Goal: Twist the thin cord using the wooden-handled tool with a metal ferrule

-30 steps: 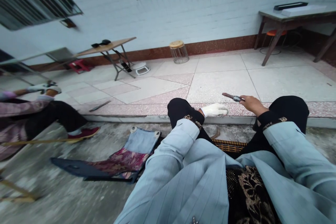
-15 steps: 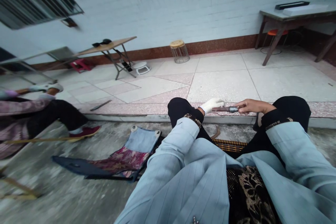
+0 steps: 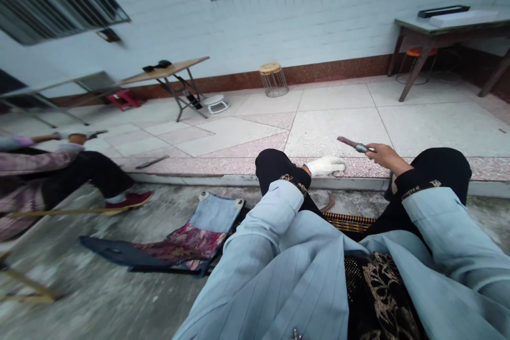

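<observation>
My right hand grips a knife with a rust-brown blade and a grey binding near the handle. Its blade points left and slightly up, raised over the tiled ledge. Lower and to the left, my left hand, in a white glove, is at the ledge's edge by my knee. Its fingers are curled together at the tips; whatever they pinch is too small to name. The blade is apart from the glove.
A co-worker's leg and red shoe are at left, with a gloved hand beyond. Another knife-like tool lies on the ledge. A folding chair with patterned cloth stands on the concrete beside me. A wooden-topped stool stands near the wall.
My right hand has lifted the knife up and to the right, away from the glove. My left hand has let go of the blade and dropped slightly to the ledge's edge.
</observation>
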The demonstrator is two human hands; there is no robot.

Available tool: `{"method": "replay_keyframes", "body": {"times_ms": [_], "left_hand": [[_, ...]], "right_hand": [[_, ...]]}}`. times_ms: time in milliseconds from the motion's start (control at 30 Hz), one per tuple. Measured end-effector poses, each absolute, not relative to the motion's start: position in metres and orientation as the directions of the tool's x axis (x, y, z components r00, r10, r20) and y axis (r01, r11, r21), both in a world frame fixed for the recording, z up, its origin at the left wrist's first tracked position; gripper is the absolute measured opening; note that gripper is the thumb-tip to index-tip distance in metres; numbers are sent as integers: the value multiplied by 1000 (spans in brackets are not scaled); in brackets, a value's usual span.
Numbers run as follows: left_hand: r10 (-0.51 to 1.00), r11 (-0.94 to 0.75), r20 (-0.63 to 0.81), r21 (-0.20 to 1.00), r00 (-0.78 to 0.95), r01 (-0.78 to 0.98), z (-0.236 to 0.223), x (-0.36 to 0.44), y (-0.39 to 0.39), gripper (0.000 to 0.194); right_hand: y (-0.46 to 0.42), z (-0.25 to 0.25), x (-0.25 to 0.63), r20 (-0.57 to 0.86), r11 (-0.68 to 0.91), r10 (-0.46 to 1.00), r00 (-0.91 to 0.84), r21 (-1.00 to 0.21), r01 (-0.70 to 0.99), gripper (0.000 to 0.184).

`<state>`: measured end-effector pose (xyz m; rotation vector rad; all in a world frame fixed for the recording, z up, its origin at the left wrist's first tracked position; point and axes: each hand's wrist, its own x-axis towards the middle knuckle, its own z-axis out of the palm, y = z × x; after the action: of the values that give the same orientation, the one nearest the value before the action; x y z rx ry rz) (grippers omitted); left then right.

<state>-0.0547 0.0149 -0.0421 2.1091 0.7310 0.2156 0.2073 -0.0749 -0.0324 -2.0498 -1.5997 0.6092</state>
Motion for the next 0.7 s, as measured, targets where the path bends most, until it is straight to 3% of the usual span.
{"method": "replay_keyframes", "body": {"times_ms": [100, 200, 300, 433, 567, 700], "left_hand": [[470, -455, -109, 820, 876, 346, -42, -54, 14, 28], [408, -439, -104, 849, 907, 295, -42, -53, 13, 28], [435, -411, -144, 847, 889, 338, -42, -53, 12, 24], [517, -378, -151, 843, 843, 383, -41, -54, 13, 21], [532, -372, -127, 853, 837, 366, -38, -48, 12, 26], [527, -365, -116, 864, 842, 348, -34, -42, 8, 31]], "right_hand": [[-78, -38, 205, -68, -89, 995, 70, -334, 939, 43], [-83, -40, 201, -192, 39, 978, -88, -244, 969, 42], [-86, -39, 199, -318, 151, 907, -277, -370, 917, 38], [-90, -31, 197, -437, 109, 776, -455, -617, 779, 43], [-92, -16, 202, -285, 96, 782, -554, -824, 559, 57], [-92, -8, 208, -55, 37, 949, -310, -958, 284, 62]]}}
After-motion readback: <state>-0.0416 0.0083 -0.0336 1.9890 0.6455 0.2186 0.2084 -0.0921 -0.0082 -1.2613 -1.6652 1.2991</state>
